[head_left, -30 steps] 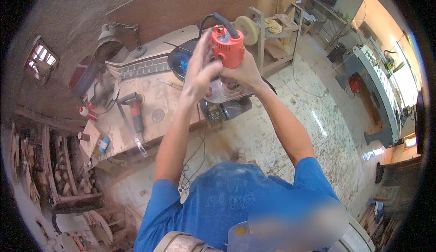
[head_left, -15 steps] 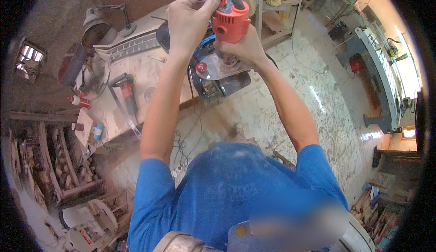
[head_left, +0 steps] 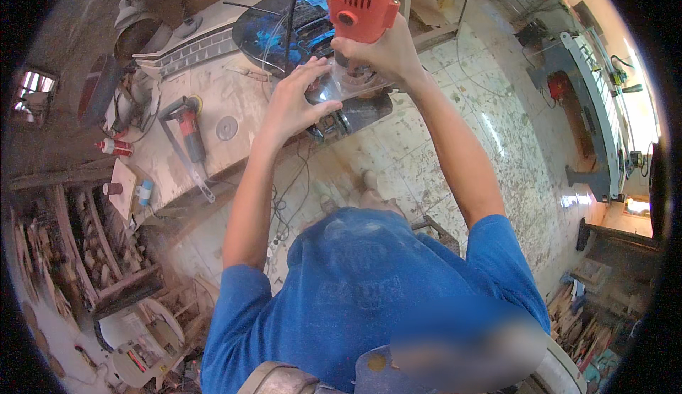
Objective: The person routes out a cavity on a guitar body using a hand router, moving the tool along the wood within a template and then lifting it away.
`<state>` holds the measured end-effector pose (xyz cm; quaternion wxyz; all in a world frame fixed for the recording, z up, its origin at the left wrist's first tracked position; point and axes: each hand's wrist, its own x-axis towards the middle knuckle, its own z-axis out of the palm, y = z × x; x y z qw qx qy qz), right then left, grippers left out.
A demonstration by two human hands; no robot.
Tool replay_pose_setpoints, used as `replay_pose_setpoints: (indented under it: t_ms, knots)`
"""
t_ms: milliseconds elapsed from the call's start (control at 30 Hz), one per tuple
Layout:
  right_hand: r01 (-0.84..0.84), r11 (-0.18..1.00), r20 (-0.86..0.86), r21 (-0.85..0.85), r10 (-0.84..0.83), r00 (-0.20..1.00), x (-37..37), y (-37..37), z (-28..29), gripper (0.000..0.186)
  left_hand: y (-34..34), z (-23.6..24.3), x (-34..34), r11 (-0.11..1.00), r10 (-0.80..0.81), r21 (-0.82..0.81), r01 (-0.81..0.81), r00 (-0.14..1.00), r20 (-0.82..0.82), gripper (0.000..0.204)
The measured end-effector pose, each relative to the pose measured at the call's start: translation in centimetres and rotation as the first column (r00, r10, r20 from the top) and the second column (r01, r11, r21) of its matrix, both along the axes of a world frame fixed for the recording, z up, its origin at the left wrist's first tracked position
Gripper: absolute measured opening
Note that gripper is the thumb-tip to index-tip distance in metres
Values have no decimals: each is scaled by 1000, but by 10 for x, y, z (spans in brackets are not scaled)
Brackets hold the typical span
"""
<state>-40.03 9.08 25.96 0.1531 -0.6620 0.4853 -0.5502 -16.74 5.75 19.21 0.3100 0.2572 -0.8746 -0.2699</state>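
Observation:
A red trim router with a dark cable at its top stands over a clear base plate. My right hand is wrapped round the lower part of its body. At the plate's left end, my left hand curls round the edge, thumb and fingers on either side; the plate's red knob is hidden there. Beneath and behind lies a glossy blue-and-black workpiece with a curved outline, on the workbench. The router's cutting end is hidden from me.
Left on the bench lie a red angle grinder, a grey disc, a red-and-white bottle and a desk lamp. Loose cables trail over the floor. A large grey machine stands at the right.
My left hand has come down from the router's top to the left end of its clear base plate. My right hand keeps its hold. More of the blue-and-black workpiece shows.

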Motion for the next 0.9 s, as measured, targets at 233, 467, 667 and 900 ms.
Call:
replay_pose_setpoints:
  t_ms: [233, 467, 667, 900]
  knots:
    - [-6, 979, 34, 202, -1, 999, 4, 12, 12, 36, -5, 2, 0, 1000, 2, 18, -2, 1000, 27, 75]
    - [43, 988, 87, 146, -56, 995, 2, 24, 1, 69, -3, 0, 2, 997, -57, 49, 54, 996, 72, 80]
    - [29, 986, 131, 166, -51, 990, 0, 19, -7, 76, -5, 3, 2, 994, -45, 107, 38, 997, 65, 77]
    - [49, 991, 56, 126, -57, 997, -6, -4, -7, 76, -13, 4, -1, 998, 13, 68, -18, 997, 80, 71]
